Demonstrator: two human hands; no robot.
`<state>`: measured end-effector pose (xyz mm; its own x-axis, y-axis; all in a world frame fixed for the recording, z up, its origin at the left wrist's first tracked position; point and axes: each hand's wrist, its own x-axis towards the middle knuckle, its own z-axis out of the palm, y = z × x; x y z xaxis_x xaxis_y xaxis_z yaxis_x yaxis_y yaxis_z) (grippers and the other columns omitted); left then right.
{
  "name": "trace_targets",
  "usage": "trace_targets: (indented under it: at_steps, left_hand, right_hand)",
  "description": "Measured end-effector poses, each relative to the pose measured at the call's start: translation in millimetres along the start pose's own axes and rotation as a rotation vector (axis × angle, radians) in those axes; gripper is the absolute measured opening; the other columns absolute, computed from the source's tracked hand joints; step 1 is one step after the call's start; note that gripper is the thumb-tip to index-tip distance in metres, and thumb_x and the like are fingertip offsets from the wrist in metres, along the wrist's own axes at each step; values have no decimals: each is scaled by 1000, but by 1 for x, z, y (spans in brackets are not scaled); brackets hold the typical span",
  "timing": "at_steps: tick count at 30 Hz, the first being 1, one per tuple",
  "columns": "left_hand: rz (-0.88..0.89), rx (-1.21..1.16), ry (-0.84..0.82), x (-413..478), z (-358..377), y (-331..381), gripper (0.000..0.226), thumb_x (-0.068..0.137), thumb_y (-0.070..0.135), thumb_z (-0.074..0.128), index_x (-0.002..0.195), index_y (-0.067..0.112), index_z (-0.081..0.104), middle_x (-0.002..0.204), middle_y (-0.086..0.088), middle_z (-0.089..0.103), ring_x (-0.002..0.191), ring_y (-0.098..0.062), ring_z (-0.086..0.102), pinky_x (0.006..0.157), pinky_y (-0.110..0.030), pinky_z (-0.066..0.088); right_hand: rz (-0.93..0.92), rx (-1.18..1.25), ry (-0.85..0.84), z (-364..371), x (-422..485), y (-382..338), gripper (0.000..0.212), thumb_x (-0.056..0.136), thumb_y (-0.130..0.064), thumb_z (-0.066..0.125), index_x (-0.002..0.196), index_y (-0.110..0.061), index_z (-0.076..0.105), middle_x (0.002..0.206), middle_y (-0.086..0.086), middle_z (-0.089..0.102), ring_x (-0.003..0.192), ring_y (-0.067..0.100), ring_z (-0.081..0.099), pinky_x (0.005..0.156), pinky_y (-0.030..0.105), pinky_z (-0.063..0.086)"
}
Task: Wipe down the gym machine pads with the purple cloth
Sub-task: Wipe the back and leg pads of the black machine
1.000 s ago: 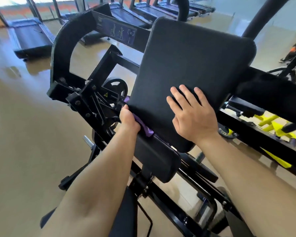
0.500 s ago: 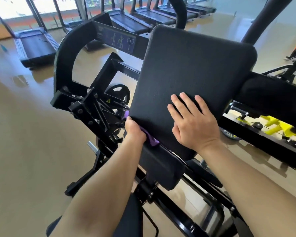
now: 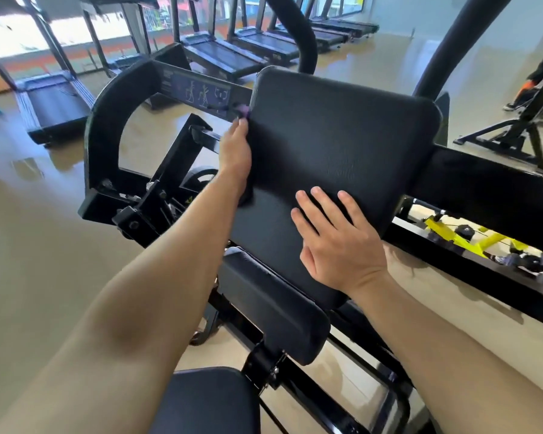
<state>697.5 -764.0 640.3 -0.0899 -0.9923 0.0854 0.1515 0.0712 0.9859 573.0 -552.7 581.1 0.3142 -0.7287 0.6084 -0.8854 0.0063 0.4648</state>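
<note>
Left hand (image 3: 237, 148) clamps purple cloth (image 3: 244, 111) round back pad (image 3: 342, 142) edge, 10 o'clock corner; only scrap shows. Right hand (image 3: 336, 242) flat, fingers spread, bracing at 6 o'clock. Risks: cloth snagging on frame bar (image 3: 198, 90), slipping my grip; patch under right palm missed.

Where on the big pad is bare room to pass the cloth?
Free: upper and middle face of the large pad, right of the left hand and purple cloth, above the right hand. Crowded: the lower part under that hand.
</note>
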Motion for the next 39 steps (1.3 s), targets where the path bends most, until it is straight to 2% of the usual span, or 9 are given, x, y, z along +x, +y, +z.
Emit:
trace_targets:
  at_steps: [4, 8, 12, 16, 21, 26, 32, 36, 39]
  left_hand:
    - [146, 99, -51, 27, 34, 55, 25, 97, 28, 49, 95, 22, 73, 88, 9, 69, 87, -8, 59, 87, -28, 43]
    - [191, 205, -115, 48, 50, 78, 24, 87, 39, 51, 82, 24, 69, 90, 0, 74, 84, -17, 61, 86, -36, 45]
    - [173, 242, 29, 23, 30, 47, 31, 99, 31, 43, 95, 12, 66, 88, -1, 65, 88, -21, 56, 84, -33, 40]
    - [47, 242, 102, -3, -2, -11, 44, 100, 39, 39, 117, 7, 65, 124, -14, 65, 120, -29, 55, 95, -27, 36]
    - [57, 206, 162, -28, 1, -18, 38, 97, 36, 38, 113, 14, 65, 107, 4, 61, 105, -21, 54, 90, -28, 35]
    - [290, 349, 180, -2, 45, 38, 41, 104, 28, 37, 137, 16, 58, 137, -3, 58, 126, -19, 49, 103, -26, 32]
    - [473, 566, 70, 10, 67, 58, 36, 94, 36, 40, 109, 24, 70, 126, 2, 58, 119, -26, 48, 105, -44, 36]
    - [550, 693, 17, -6, 75, 63, 40, 97, 34, 41, 122, 23, 70, 132, 4, 59, 131, -25, 39, 113, -41, 25]
    - [694, 778, -54, -34, 93, 63, 40, 95, 33, 43, 118, 20, 73, 124, 3, 66, 127, -25, 47, 111, -45, 26]
  right_hand:
    - [4, 19, -34, -1, 0, 0, 52, 89, -27, 46, 135, -11, 61, 154, 10, 48, 143, 30, 43, 119, 52, 27]
    - [-1, 14, -58, -1, 0, 0, 53, 89, -29, 47, 137, -11, 60, 155, 10, 46, 144, 30, 42, 119, 52, 27]
    - [4, 26, -41, -1, 0, 1, 51, 90, -28, 45, 135, -11, 61, 155, 10, 47, 143, 30, 42, 119, 51, 25]
    - [-4, 12, -14, 0, 0, 0, 51, 88, -29, 47, 132, -11, 63, 153, 11, 50, 142, 31, 45, 119, 51, 27]
    - [6, 23, -9, 0, 0, 0, 50, 88, -29, 47, 131, -10, 64, 152, 11, 51, 141, 31, 46, 119, 52, 29]
    - [4, 71, -56, 0, -2, 0, 50, 89, -29, 46, 132, -10, 63, 153, 11, 49, 143, 31, 43, 120, 50, 25]
    - [-1, 100, -92, 0, -2, 2, 52, 90, -30, 46, 134, -10, 62, 154, 12, 47, 144, 31, 41, 121, 50, 22]
    - [-7, 104, -98, -1, -3, 3, 52, 89, -31, 48, 133, -9, 63, 153, 13, 49, 142, 31, 43, 121, 51, 23]
    - [-16, 107, -114, -1, -3, 3, 52, 89, -31, 48, 133, -8, 62, 152, 13, 49, 142, 31, 43, 121, 51, 23]
